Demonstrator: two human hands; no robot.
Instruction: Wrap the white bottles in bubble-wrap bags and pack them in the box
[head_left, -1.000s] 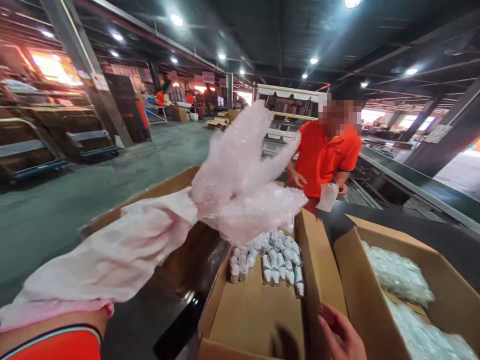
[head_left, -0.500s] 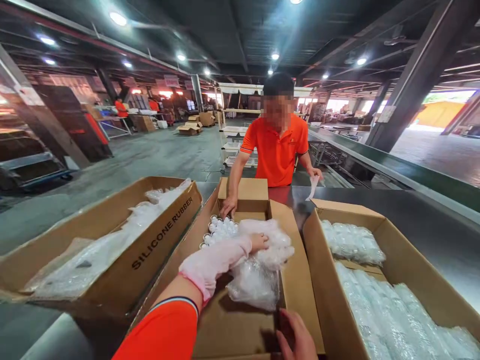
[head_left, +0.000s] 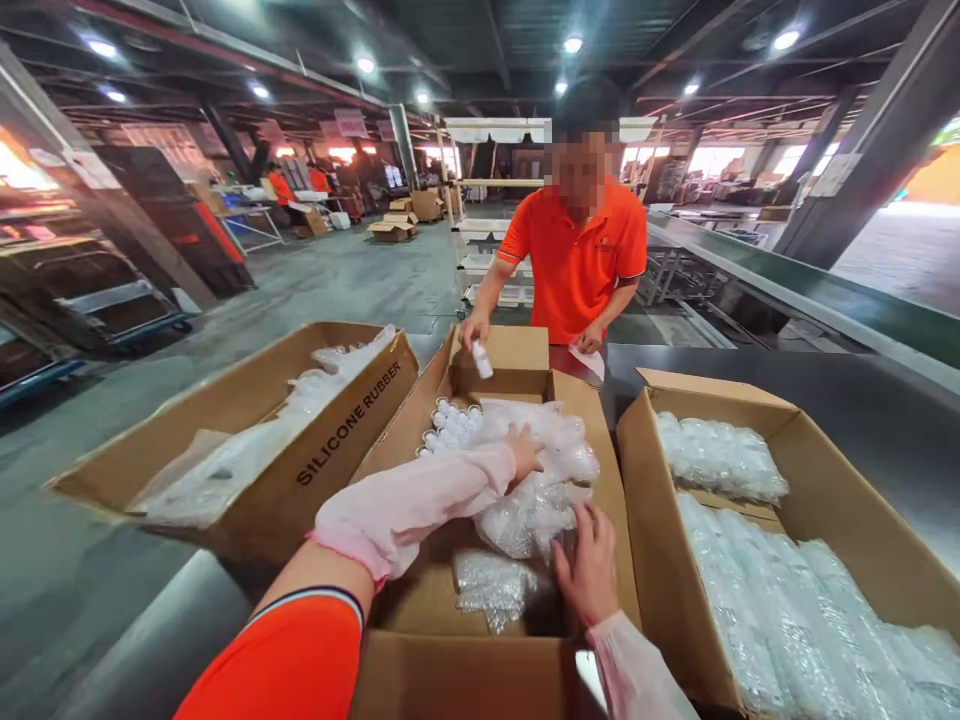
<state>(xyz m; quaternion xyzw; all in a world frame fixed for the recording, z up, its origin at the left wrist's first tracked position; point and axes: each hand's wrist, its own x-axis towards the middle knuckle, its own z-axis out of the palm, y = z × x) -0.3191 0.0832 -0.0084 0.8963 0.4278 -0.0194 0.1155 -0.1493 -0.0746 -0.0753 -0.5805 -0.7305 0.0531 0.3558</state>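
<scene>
An open cardboard box stands in the middle. My left hand rests with spread fingers on clear bubble-wrapped packs inside it. My right hand is at the box's right side, fingers apart, its fingertips at the lower edge of the wrapped packs. White round-ended pieces are clustered left of the packs. A smaller piece of bubble wrap lies nearer me on the box floor. Pale sleeve covers are on both my forearms.
Across the table, a person in an orange shirt holds a white bottle-like item over the box. On the right is a box of wrapped packs; on the left, a SILICONE RUBBER box holds plastic bags.
My right hand has moved forward to the wrapped packs. The other person's hand has risen with a white item. More bubble wrap shows near me, and the view has shifted.
</scene>
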